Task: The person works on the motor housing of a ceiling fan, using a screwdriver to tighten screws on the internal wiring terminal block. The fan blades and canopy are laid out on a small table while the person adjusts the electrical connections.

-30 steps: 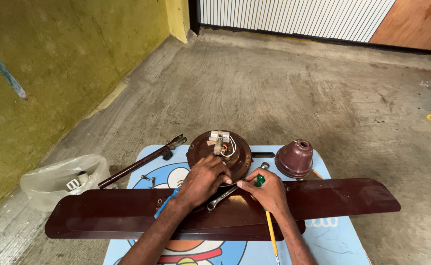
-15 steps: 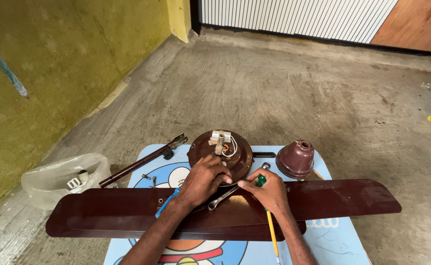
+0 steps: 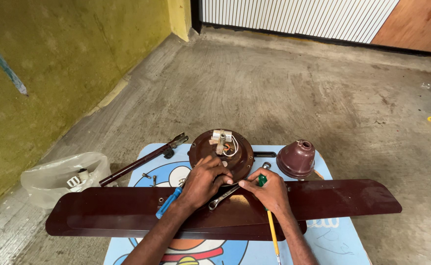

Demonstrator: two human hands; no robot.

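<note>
The left hand (image 3: 203, 182) curls around a metal spanner (image 3: 224, 195) at the base of the brown fan motor (image 3: 221, 153). The right hand (image 3: 268, 190) pinches the spanner's far end beside a green-handled screwdriver (image 3: 263, 179), both over the dark fan blades (image 3: 323, 198) on the cartoon-printed surface (image 3: 333, 240).

Wrench (image 3: 224, 195): slim, silver, lying diagonally on the blades. Motor (image 3: 221, 153): round, dark brown, wires on top, flat on the mat. Blades (image 3: 343, 198): long, glossy maroon, laid crosswise.
</note>
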